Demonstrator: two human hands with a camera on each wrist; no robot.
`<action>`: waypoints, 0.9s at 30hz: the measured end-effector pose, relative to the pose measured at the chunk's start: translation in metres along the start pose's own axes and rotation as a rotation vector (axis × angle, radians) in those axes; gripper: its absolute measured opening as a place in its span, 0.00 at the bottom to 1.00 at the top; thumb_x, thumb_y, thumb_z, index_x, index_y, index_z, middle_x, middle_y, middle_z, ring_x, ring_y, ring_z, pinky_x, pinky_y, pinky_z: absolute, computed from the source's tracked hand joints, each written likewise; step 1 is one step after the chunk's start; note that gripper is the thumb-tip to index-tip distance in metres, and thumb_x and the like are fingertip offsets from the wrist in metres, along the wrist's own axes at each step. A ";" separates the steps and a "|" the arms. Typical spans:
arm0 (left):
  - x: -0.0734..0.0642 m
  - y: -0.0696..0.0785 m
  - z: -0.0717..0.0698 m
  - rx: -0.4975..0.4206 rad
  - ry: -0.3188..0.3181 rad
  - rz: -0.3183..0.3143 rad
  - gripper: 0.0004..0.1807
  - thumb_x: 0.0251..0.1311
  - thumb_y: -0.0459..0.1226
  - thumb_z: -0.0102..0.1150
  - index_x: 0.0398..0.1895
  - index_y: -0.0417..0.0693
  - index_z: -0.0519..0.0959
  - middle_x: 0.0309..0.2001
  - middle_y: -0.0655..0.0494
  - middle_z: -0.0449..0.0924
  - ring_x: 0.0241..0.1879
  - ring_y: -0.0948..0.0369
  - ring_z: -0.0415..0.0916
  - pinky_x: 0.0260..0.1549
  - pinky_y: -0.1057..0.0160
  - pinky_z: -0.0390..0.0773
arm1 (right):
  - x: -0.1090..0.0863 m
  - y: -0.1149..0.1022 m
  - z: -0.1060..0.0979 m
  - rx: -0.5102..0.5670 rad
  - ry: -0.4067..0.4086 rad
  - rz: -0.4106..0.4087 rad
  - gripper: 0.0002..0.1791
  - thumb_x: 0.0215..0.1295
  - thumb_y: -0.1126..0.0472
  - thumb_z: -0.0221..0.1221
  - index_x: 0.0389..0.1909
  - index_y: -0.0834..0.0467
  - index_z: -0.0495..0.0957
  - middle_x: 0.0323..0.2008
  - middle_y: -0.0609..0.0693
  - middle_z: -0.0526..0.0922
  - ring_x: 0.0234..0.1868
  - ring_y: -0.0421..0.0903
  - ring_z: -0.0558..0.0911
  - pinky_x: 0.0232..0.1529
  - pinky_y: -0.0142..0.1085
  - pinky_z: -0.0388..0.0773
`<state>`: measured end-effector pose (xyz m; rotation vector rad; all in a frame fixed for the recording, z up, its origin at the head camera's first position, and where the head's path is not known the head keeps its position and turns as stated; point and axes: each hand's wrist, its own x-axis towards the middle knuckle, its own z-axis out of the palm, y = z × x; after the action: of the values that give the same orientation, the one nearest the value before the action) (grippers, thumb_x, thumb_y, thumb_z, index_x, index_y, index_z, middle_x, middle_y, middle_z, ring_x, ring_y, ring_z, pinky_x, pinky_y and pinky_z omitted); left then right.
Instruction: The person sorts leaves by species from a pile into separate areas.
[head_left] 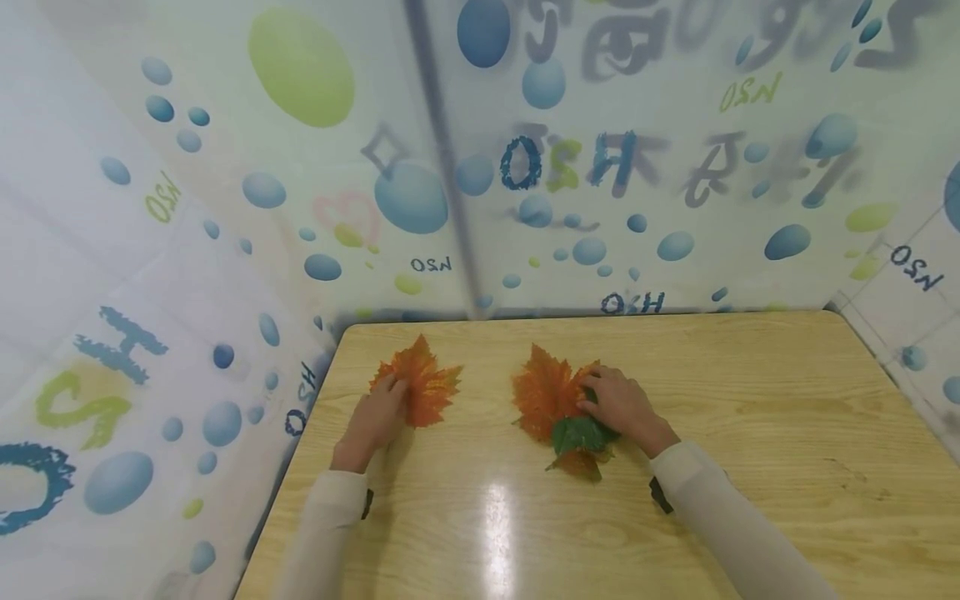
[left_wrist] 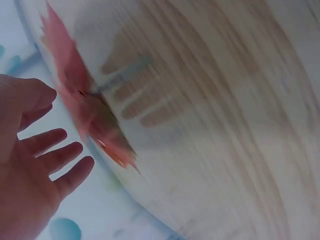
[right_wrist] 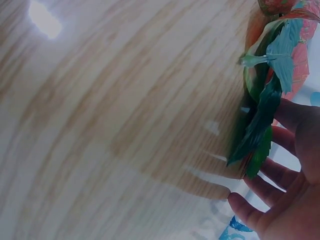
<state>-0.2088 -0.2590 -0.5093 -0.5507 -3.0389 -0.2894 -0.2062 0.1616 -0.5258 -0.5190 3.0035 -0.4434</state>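
Note:
An orange-red artificial maple leaf (head_left: pixel 429 385) lies on the table at the left, its pale stem (left_wrist: pixel 122 75) showing in the left wrist view. My left hand (head_left: pixel 381 410) is at its left edge, fingers spread and relaxed. To the right, a pile of artificial leaves has a large orange leaf (head_left: pixel 543 392) at the back, with a green leaf (head_left: pixel 579 435) and a smaller orange leaf (head_left: pixel 581 463) in front. My right hand (head_left: pixel 621 404) reaches the pile's right side. In the right wrist view its fingers are loosely extended beside a dark green leaf (right_wrist: pixel 260 117), the thumb partly hidden behind it.
Both piles lie on a light wood-grain table (head_left: pixel 750 400). A printed curtain (head_left: pixel 660 200) with blue and green dots stands along the back edge, and a similar wall covering (head_left: pixel 150 333) runs down the left. Light glares off the tabletop near the front.

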 end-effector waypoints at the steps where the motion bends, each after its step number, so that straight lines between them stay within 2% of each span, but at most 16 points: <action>1: 0.002 0.006 0.000 -0.012 0.017 0.004 0.21 0.70 0.32 0.51 0.64 0.38 0.69 0.62 0.36 0.70 0.59 0.40 0.72 0.50 0.38 0.74 | 0.000 -0.001 -0.001 0.001 -0.002 0.001 0.25 0.67 0.48 0.62 0.59 0.58 0.78 0.62 0.63 0.73 0.60 0.66 0.73 0.50 0.63 0.74; 5: 0.008 0.037 0.002 -0.068 0.059 0.060 0.23 0.67 0.33 0.57 0.64 0.37 0.70 0.62 0.38 0.72 0.59 0.42 0.72 0.51 0.41 0.75 | -0.001 -0.003 -0.003 0.009 0.003 0.000 0.25 0.67 0.49 0.62 0.59 0.58 0.78 0.61 0.63 0.74 0.60 0.66 0.74 0.50 0.64 0.74; 9: 0.014 0.071 0.007 -0.146 0.049 0.145 0.20 0.67 0.34 0.56 0.60 0.38 0.74 0.60 0.42 0.76 0.60 0.45 0.73 0.54 0.44 0.75 | -0.001 -0.003 -0.002 0.007 0.005 -0.007 0.25 0.67 0.49 0.62 0.59 0.59 0.78 0.61 0.64 0.74 0.60 0.66 0.74 0.50 0.65 0.73; 12: 0.018 0.095 0.010 -0.210 -0.006 0.201 0.19 0.70 0.36 0.54 0.61 0.40 0.74 0.58 0.44 0.77 0.60 0.47 0.73 0.57 0.47 0.74 | -0.001 -0.003 -0.002 0.008 0.003 -0.009 0.25 0.67 0.49 0.62 0.59 0.59 0.78 0.62 0.64 0.74 0.60 0.65 0.74 0.51 0.65 0.73; 16: 0.024 0.122 0.017 -0.288 -0.112 0.238 0.21 0.73 0.39 0.50 0.64 0.39 0.72 0.61 0.43 0.75 0.62 0.46 0.72 0.60 0.47 0.72 | 0.000 -0.003 -0.001 0.011 0.000 -0.008 0.25 0.66 0.50 0.63 0.59 0.59 0.78 0.61 0.64 0.74 0.60 0.65 0.74 0.50 0.65 0.73; 18: 0.029 0.133 0.021 -0.314 -0.145 0.249 0.21 0.74 0.39 0.48 0.65 0.38 0.71 0.62 0.42 0.75 0.63 0.46 0.71 0.61 0.48 0.71 | 0.000 -0.003 -0.001 0.009 -0.003 -0.005 0.25 0.66 0.49 0.63 0.59 0.59 0.78 0.61 0.64 0.74 0.60 0.65 0.74 0.51 0.64 0.73; 21: 0.036 0.145 0.027 -0.333 -0.178 0.274 0.17 0.75 0.40 0.46 0.59 0.41 0.76 0.56 0.46 0.79 0.58 0.50 0.74 0.59 0.51 0.73 | 0.000 -0.002 -0.001 0.006 -0.008 -0.002 0.25 0.67 0.49 0.62 0.59 0.59 0.78 0.62 0.64 0.73 0.60 0.65 0.74 0.51 0.64 0.73; 25: 0.043 0.157 0.032 -0.348 -0.204 0.286 0.11 0.73 0.39 0.50 0.49 0.47 0.80 0.45 0.54 0.82 0.49 0.57 0.77 0.51 0.58 0.76 | 0.000 -0.003 -0.001 0.006 -0.007 -0.005 0.25 0.67 0.49 0.62 0.59 0.59 0.78 0.62 0.64 0.73 0.60 0.66 0.74 0.51 0.64 0.73; 27: 0.044 0.160 0.034 -0.340 -0.209 0.273 0.11 0.73 0.40 0.52 0.50 0.47 0.80 0.45 0.55 0.82 0.48 0.58 0.77 0.51 0.59 0.77 | 0.000 -0.004 -0.002 0.013 -0.004 -0.006 0.25 0.67 0.49 0.62 0.59 0.59 0.78 0.61 0.64 0.74 0.60 0.66 0.74 0.50 0.64 0.74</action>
<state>-0.1936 -0.0906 -0.5112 -1.0670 -3.0659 -0.7871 -0.2054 0.1581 -0.5231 -0.5274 2.9936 -0.4608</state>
